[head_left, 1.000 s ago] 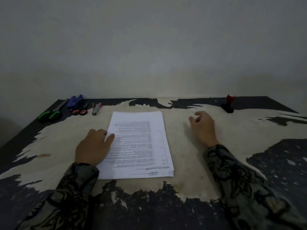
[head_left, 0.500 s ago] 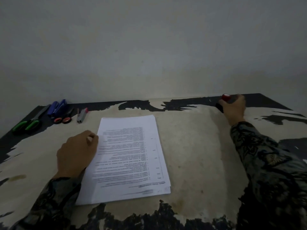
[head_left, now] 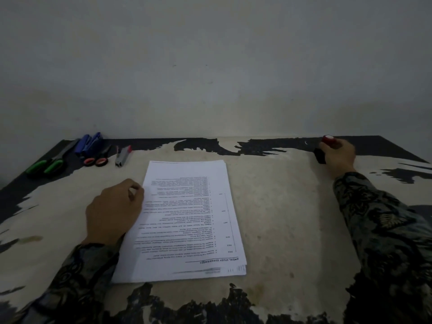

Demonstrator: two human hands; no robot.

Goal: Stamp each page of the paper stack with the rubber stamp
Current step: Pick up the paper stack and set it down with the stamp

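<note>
Right hand (head_left: pixel 337 155) wraps around the stamp (head_left: pixel 323 148) at the desk's far right corner, left hand (head_left: pixel 114 211) rests loosely curled on the stack (head_left: pixel 191 220) at its left edge, top page looks unstamped, so every page remains.

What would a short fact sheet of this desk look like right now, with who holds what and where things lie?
surface: worn table, dark with pale patches
paper stack: lies flat at the middle, printed top page, no stamp mark visible
left hand: rests on the stack's left edge
right hand: grips the rubber stamp
rubber stamp: red top, black base, at the far right
far left: green-handled scissors, blue stapler, red-handled scissors, small grey and red tool
backdrop: plain wall
</note>
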